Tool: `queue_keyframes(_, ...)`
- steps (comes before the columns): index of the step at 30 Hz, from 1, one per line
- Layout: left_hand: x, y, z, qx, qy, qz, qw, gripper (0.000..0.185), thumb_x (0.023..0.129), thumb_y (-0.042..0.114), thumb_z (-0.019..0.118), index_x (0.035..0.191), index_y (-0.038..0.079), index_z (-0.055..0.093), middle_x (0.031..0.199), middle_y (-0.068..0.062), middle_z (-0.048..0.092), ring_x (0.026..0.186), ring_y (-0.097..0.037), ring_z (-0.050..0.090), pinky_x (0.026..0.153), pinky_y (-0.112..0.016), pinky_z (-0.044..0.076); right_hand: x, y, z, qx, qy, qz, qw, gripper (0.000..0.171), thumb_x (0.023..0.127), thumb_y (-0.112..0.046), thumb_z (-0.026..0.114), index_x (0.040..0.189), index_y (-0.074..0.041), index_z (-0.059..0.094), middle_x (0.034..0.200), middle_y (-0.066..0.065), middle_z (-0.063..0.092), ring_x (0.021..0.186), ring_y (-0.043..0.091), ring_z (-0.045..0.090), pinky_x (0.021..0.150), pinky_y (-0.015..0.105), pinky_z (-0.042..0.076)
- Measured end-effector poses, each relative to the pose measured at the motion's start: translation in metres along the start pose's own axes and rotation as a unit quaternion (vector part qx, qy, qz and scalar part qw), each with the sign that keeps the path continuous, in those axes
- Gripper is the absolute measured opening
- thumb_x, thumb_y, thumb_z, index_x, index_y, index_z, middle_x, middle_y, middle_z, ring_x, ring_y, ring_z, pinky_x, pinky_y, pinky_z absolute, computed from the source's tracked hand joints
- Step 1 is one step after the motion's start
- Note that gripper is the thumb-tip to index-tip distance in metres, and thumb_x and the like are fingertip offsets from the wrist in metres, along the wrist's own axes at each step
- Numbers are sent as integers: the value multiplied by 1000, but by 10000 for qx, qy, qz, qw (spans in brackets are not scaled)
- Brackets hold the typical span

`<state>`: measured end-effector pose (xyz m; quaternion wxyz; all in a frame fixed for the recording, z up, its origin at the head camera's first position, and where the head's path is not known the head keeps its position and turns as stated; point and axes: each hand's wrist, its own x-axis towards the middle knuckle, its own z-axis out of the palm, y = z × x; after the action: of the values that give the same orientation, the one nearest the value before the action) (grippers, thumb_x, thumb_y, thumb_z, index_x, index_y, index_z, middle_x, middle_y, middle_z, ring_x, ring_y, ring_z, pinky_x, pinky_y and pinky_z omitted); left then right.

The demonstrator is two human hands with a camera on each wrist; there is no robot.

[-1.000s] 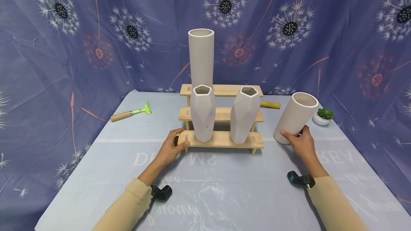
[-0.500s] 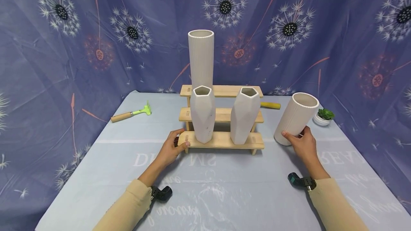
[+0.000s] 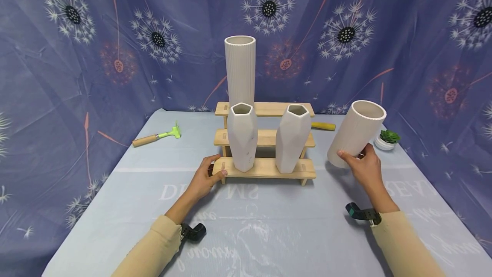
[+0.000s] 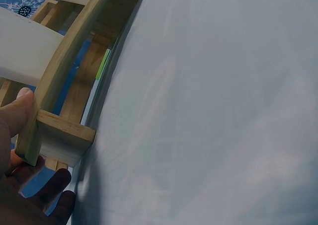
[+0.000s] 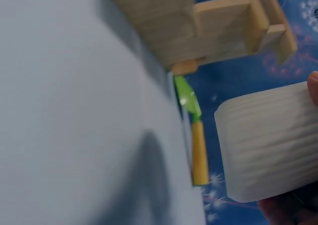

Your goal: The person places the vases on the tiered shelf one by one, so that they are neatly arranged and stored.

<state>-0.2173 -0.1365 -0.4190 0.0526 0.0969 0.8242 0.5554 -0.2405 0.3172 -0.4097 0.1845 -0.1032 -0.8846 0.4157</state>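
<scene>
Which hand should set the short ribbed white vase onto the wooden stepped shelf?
Right hand: it grips the short ribbed white vase, likely lifted. Left hand holds the wooden stepped shelf.

The tablecloth (image 3: 115, 208) bears mirrored pale lettering, roughly "DREAMS"; smaller print is unreadable.

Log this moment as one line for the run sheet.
left hand: grips lowest shelf end of wooden stand | right hand: holds ribbed vase, tilted, off the table | faceted vases: upright on stand

White ribbed vase (image 3: 355, 134); purple dandelion-print backdrop (image 3: 77, 54); green rake (image 3: 156, 134).
</scene>
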Motion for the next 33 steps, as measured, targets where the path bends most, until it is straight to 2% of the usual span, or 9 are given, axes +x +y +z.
queue_keyframes(4, 5, -10, 1, 9, 42, 41, 10000, 64, 92, 17, 61, 146, 1, 29, 142, -21, 31, 128, -43, 43, 95, -43, 48, 0, -13, -5, 52, 7, -102, 9999, 78, 80, -45, 71, 135, 1, 39, 129, 26, 53, 113, 38, 55, 68, 16, 38)
queue_keyframes(9, 15, -32, 4, -25, 139, 58, 9999, 66, 91, 24, 63, 146, 8, 31, 142, -15, 33, 129, -40, 44, 95, -42, 47, 0, -29, -11, 104, 21, -179, 9998, 77, 81, -45, 71, 135, 0, 39, 128, 25, 54, 112, 35, 54, 67, 15, 39)
queue_keyframes(11, 16, -34, 4, -6, 162, 92, 9998, 65, 91, 26, 64, 145, 9, 32, 141, -14, 34, 128, -38, 45, 95, -41, 48, 0, -35, -12, 149, 22, -225, 9996, 77, 81, -44, 71, 136, -1, 39, 128, 24, 53, 112, 34, 54, 69, 16, 40)
queue_keyframes(19, 14, -34, 4, 13, 205, 150, 9997, 65, 90, 28, 64, 145, 10, 34, 141, -13, 35, 127, -38, 47, 95, -42, 48, 3, -56, -19, 202, -89, -313, 9993, 83, 81, -48, 69, 141, -4, 34, 133, 21, 50, 116, 34, 53, 76, 30, 46)
queue_keyframes(25, 15, -34, 4, 81, 182, 157, 9997, 66, 90, 29, 64, 145, 10, 32, 142, -14, 33, 127, -39, 46, 95, -42, 48, 7, -70, -22, 306, -173, -350, 9988, 88, 80, -53, 68, 143, -5, 31, 134, 24, 48, 119, 38, 51, 87, 53, 45)
queue_keyframes(31, 14, -33, 4, 69, 184, 146, 9997, 66, 90, 28, 64, 145, 10, 33, 143, -14, 33, 128, -39, 45, 94, -41, 49, 13, -84, -23, 510, -244, -457, 9974, 89, 80, -51, 69, 147, -10, 27, 139, 21, 45, 123, 39, 49, 92, 59, 44)
queue_keyframes(33, 10, -24, 3, 21, 145, 88, 9999, 65, 91, 25, 63, 145, 8, 32, 143, -15, 33, 129, -40, 44, 95, -43, 48, 17, -89, -24, 596, -298, -484, 9966, 90, 80, -51, 69, 147, -11, 26, 141, 20, 43, 125, 39, 47, 94, 61, 43)
